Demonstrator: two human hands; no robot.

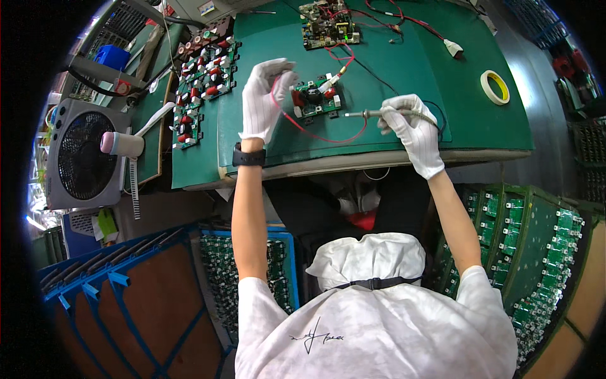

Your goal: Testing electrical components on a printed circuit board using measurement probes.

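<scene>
Clamping a grey probe (372, 114): right hand (409, 125), circuit board's (317, 101) three o'clock.
Left hand (260, 104), nine o'clock, by red wire (341, 141); grip unclear.

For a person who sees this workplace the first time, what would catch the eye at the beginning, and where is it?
Probably the two white-gloved hands above the green bench top: the right hand holds a slim pen-like tool, its tip pointing left near a small circuit board, while the left hand is raised at that board's left. Next, perhaps, the large grey fan at far left.
</scene>
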